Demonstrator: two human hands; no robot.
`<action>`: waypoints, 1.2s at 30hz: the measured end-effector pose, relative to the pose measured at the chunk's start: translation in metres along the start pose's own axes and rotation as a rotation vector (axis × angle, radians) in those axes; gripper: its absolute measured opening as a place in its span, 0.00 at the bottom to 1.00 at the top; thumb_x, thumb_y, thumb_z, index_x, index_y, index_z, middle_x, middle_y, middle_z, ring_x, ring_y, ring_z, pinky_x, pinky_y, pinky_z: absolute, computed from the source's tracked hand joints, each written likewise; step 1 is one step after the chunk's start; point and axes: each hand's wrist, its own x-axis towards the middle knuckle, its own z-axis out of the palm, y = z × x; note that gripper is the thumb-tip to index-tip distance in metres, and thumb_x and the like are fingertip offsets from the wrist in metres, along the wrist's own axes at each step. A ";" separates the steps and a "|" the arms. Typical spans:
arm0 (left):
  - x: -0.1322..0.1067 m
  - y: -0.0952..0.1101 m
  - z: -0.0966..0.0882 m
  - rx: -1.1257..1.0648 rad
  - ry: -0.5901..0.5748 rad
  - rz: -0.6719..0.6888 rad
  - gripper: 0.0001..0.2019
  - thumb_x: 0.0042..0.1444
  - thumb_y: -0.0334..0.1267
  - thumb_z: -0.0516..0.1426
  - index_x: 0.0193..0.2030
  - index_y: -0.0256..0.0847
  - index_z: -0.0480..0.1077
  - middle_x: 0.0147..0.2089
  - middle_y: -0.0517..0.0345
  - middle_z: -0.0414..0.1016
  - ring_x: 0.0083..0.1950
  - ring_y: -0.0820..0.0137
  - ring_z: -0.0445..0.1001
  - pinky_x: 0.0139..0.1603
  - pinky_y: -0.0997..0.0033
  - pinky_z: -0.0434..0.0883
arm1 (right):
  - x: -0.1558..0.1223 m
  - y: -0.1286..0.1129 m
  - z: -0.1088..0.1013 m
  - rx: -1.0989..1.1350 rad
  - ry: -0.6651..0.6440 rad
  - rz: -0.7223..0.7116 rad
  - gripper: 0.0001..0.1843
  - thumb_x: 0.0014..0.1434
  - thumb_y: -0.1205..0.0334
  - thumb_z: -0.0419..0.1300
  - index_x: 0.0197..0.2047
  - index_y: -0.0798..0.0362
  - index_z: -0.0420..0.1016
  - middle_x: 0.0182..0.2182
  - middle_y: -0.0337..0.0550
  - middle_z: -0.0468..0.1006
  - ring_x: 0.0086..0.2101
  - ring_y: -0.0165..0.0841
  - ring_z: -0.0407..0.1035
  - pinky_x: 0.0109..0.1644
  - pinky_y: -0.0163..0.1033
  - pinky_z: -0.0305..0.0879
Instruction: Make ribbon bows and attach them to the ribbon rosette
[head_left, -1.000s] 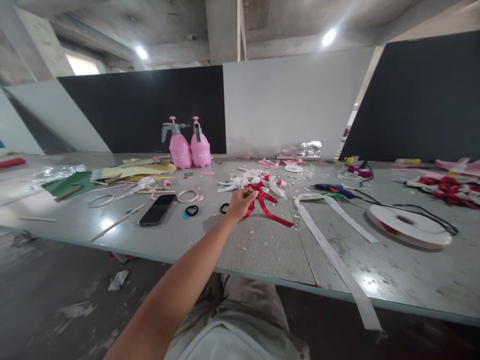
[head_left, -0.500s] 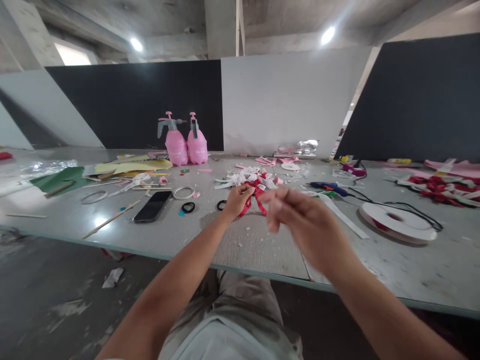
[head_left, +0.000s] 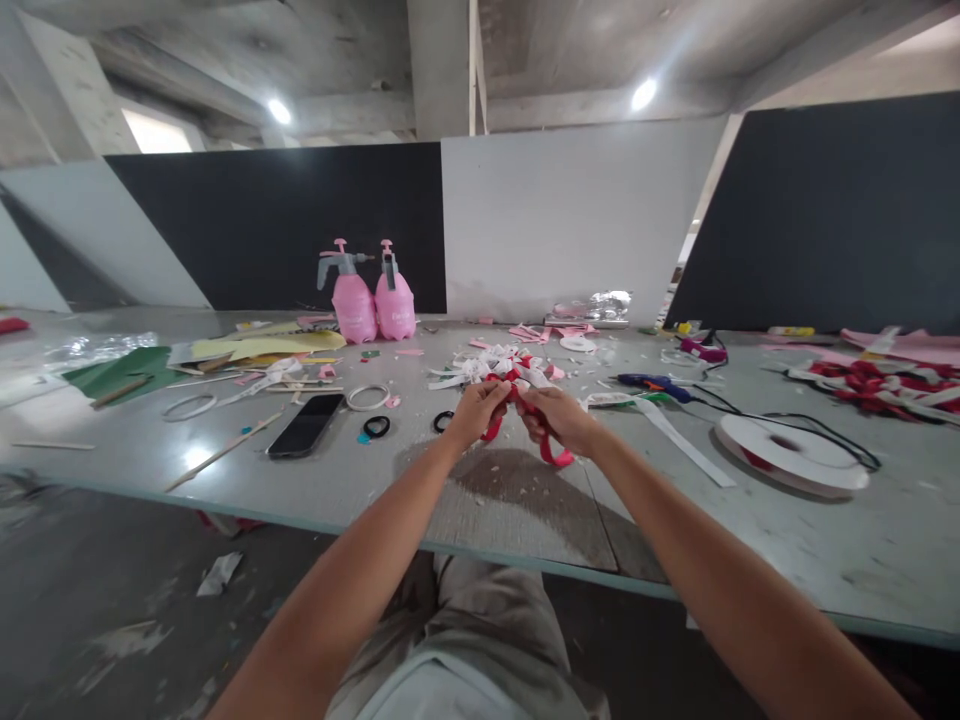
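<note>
A red ribbon point(head_left: 556, 456) runs between my two hands just above the table, and a loop of it hangs below the right one. My left hand point(head_left: 478, 412) pinches the ribbon from the left side. Close beside it, my right hand point(head_left: 559, 418) has its fingers closed on the same ribbon. Right behind my hands lies a pile of white and red ribbon pieces point(head_left: 495, 362). The fingers hide where the ribbon is gripped. A black ring point(head_left: 442, 422) lies to the left of my left hand.
Left on the table point(head_left: 450, 510) are a phone point(head_left: 306, 425), a white ring point(head_left: 367, 397) and two pink spray bottles point(head_left: 354, 308). A glue gun point(head_left: 654, 384) with a cable, a ribbon spool point(head_left: 791, 455) and a red-and-white ribbon heap point(head_left: 877, 385) lie on the right.
My right hand has come down and left from its raised position and now grips the red ribbon beside my left hand. My left hand stays about where it was.
</note>
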 end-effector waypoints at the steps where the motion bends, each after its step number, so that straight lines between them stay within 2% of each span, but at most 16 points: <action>1: 0.000 0.001 -0.001 -0.031 -0.002 -0.014 0.24 0.52 0.60 0.58 0.26 0.38 0.62 0.16 0.69 0.53 0.16 0.82 0.48 0.18 0.76 0.45 | -0.001 -0.002 0.000 0.031 0.010 -0.003 0.22 0.55 0.42 0.63 0.28 0.54 0.67 0.15 0.29 0.58 0.15 0.20 0.48 0.17 0.29 0.48; 3: -0.001 0.004 -0.001 -0.066 -0.028 -0.032 0.23 0.49 0.58 0.61 0.26 0.38 0.63 0.17 0.70 0.51 0.16 0.83 0.46 0.18 0.76 0.43 | -0.002 -0.005 -0.004 0.085 0.020 -0.037 0.21 0.54 0.46 0.65 0.28 0.54 0.66 0.15 0.27 0.54 0.14 0.18 0.41 0.16 0.28 0.37; 6: -0.002 0.007 -0.001 -0.074 -0.075 -0.042 0.22 0.47 0.55 0.64 0.28 0.36 0.68 0.16 0.70 0.51 0.17 0.83 0.46 0.19 0.77 0.43 | -0.003 -0.009 -0.012 0.130 0.036 -0.095 0.20 0.53 0.50 0.67 0.26 0.54 0.64 0.16 0.27 0.54 0.15 0.18 0.40 0.17 0.28 0.33; 12: -0.001 0.008 -0.002 -0.197 -0.082 -0.057 0.21 0.50 0.55 0.62 0.27 0.36 0.69 0.14 0.71 0.49 0.15 0.83 0.45 0.18 0.76 0.42 | -0.010 -0.017 -0.017 0.096 0.051 -0.078 0.22 0.52 0.50 0.68 0.24 0.52 0.59 0.14 0.25 0.49 0.15 0.19 0.38 0.16 0.28 0.31; 18: 0.001 0.009 -0.008 -0.184 0.016 0.005 0.25 0.52 0.60 0.58 0.23 0.36 0.69 0.13 0.68 0.51 0.15 0.82 0.47 0.18 0.76 0.43 | -0.010 -0.017 -0.014 0.061 0.064 -0.079 0.21 0.49 0.51 0.70 0.25 0.52 0.62 0.14 0.25 0.49 0.15 0.19 0.38 0.16 0.29 0.32; 21: -0.001 0.012 -0.008 -0.116 -0.036 0.012 0.26 0.54 0.60 0.56 0.24 0.36 0.69 0.13 0.68 0.50 0.15 0.82 0.46 0.19 0.75 0.44 | -0.009 -0.016 -0.015 0.066 0.087 -0.105 0.21 0.49 0.50 0.70 0.25 0.52 0.63 0.13 0.25 0.50 0.15 0.19 0.38 0.16 0.29 0.32; 23: -0.003 0.014 -0.006 -0.058 -0.081 -0.006 0.24 0.53 0.58 0.58 0.24 0.36 0.69 0.13 0.69 0.51 0.16 0.82 0.47 0.19 0.75 0.45 | -0.008 -0.015 -0.016 0.077 0.100 -0.113 0.21 0.50 0.50 0.69 0.26 0.52 0.63 0.13 0.25 0.50 0.14 0.18 0.38 0.16 0.29 0.32; 25: -0.003 0.016 -0.004 0.002 -0.080 -0.014 0.19 0.49 0.53 0.63 0.29 0.35 0.72 0.15 0.69 0.54 0.17 0.81 0.49 0.20 0.76 0.48 | -0.008 -0.015 -0.017 0.092 0.108 -0.116 0.20 0.50 0.50 0.69 0.26 0.52 0.64 0.13 0.24 0.50 0.14 0.18 0.38 0.16 0.29 0.32; 27: -0.003 0.015 -0.003 0.075 -0.006 0.047 0.16 0.47 0.48 0.65 0.35 0.36 0.75 0.19 0.66 0.61 0.20 0.80 0.55 0.23 0.76 0.53 | -0.008 -0.016 -0.019 0.113 0.116 -0.122 0.20 0.50 0.50 0.69 0.26 0.52 0.63 0.13 0.24 0.49 0.14 0.18 0.37 0.16 0.29 0.32; 30: 0.000 0.011 -0.007 0.204 0.168 0.212 0.11 0.51 0.43 0.62 0.37 0.38 0.76 0.29 0.59 0.72 0.28 0.75 0.66 0.31 0.76 0.61 | -0.008 -0.017 -0.022 0.148 0.123 -0.136 0.21 0.51 0.51 0.69 0.25 0.52 0.60 0.14 0.25 0.49 0.14 0.19 0.37 0.16 0.29 0.32; 33: 0.004 0.007 -0.016 0.236 0.280 0.227 0.12 0.53 0.37 0.59 0.45 0.41 0.75 0.33 0.58 0.74 0.32 0.73 0.69 0.36 0.75 0.64 | -0.008 -0.017 -0.024 0.154 0.129 -0.139 0.22 0.51 0.51 0.69 0.24 0.51 0.59 0.14 0.25 0.49 0.14 0.19 0.37 0.16 0.29 0.32; 34: 0.005 0.006 -0.019 0.213 0.258 0.198 0.15 0.52 0.35 0.59 0.48 0.42 0.74 0.35 0.58 0.75 0.34 0.72 0.70 0.37 0.74 0.64 | -0.008 -0.017 -0.025 0.148 0.134 -0.135 0.23 0.50 0.51 0.69 0.24 0.51 0.58 0.14 0.25 0.50 0.14 0.19 0.37 0.16 0.29 0.32; 36: 0.005 0.007 -0.022 0.112 0.084 0.125 0.21 0.48 0.33 0.61 0.52 0.43 0.72 0.42 0.55 0.76 0.43 0.69 0.72 0.45 0.71 0.65 | -0.007 -0.017 -0.024 0.128 0.153 -0.119 0.23 0.50 0.51 0.69 0.24 0.51 0.58 0.14 0.25 0.50 0.14 0.19 0.38 0.16 0.29 0.32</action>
